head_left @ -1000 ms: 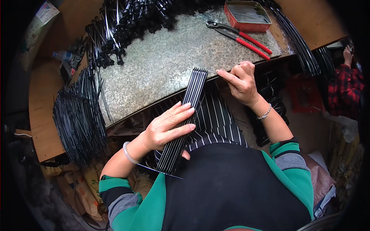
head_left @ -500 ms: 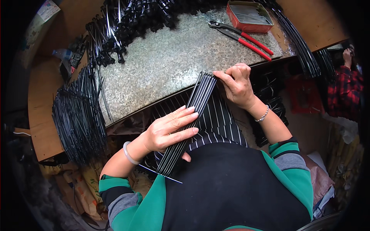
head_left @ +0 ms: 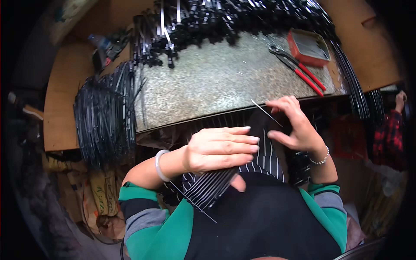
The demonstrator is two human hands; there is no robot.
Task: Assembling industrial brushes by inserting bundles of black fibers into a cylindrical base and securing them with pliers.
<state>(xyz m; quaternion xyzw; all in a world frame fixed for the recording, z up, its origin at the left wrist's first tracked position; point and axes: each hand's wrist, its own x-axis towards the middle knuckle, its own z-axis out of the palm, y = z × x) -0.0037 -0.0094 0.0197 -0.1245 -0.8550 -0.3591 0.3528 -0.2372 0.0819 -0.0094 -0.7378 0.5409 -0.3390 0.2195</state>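
Below the front edge of the speckled tabletop [head_left: 190, 95], over the wearer's lap, I have the left hand [head_left: 222, 149] on my remote feed; it grasps a row of slim dark rods [head_left: 211, 187], fingers laid flat across the top, thumb showing at the far side; the row slants toward the wearer's chest, lower end resting by the dark apron front [head_left: 260, 212]; a thin pale rod [head_left: 200, 209] crosses near that lower end; the right hand [head_left: 297, 123] hangs to the right, just off the tabletop edge, thumb parted wide from the fingers; a thin metal wire [head_left: 267, 113] sits at its fingertips, slanting down into the gap; some blur, and I cannot tell whether the fingers grip it; on the tabletop, right side, I note pliers with red handles [head_left: 310, 80] lying just beside an open red tin [head_left: 308, 60]; a large heap of black rods [head_left: 208, 26] runs along the back; another dark bundle [head_left: 104, 117] droops over the left edge, a third [head_left: 355, 93] over the right; far right, apart from the wearer, I log a co-worker's red-and-black checked sleeve [head_left: 388, 134].
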